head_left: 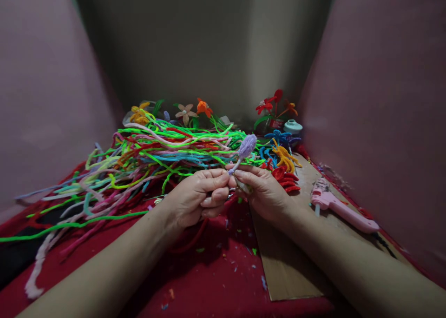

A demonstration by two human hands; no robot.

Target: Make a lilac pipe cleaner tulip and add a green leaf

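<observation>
Between my two hands is a purple pipe-cleaner flower bud (pixel 247 146) on a thin pale stem, its fuzzy head tilted up and to the right. My left hand (pixel 200 195) pinches the lower end of the stem between thumb and forefinger, the other fingers curled in. From the other side my right hand (pixel 259 183) pinches the same stem just below the bud. Its remaining fingers are partly hidden behind the thumb. Just beyond both hands lies a big heap of loose pipe cleaners (pixel 167 146) in green, pink, red, blue and yellow.
A pink glue gun (pixel 344 208) lies on a cardboard sheet (pixel 289 271) at the right. Red pipe-cleaner petals (pixel 287 181) and orange ones (pixel 284 156) sit beyond my right hand. Finished flowers (pixel 186 113) stand along the back near a pale blue round container (pixel 292 126). Scraps dot the red cloth (pixel 209 281).
</observation>
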